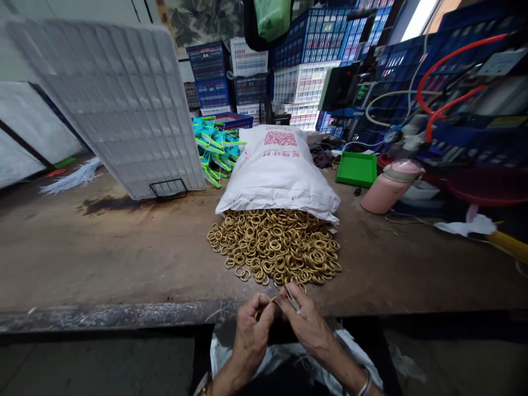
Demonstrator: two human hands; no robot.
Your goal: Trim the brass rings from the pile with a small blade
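A heap of brass rings (275, 246) spills from the mouth of a white sack (279, 168) lying on the brown workbench (103, 258). At the bench's near edge my left hand (252, 330) pinches a brass ring (273, 301) between thumb and fingers. My right hand (307, 322) meets it from the right and grips a small metal blade-like tool (292, 300) against the ring. Both hands hover over a white bag (355, 352) in my lap.
A grey plastic grid tray (119, 104) leans upright at the back left. Teal plastic parts (214, 148), a green tray (357, 169) and a pink flask (390, 187) lie behind and right of the sack. Stacked crates (303, 55) fill the background.
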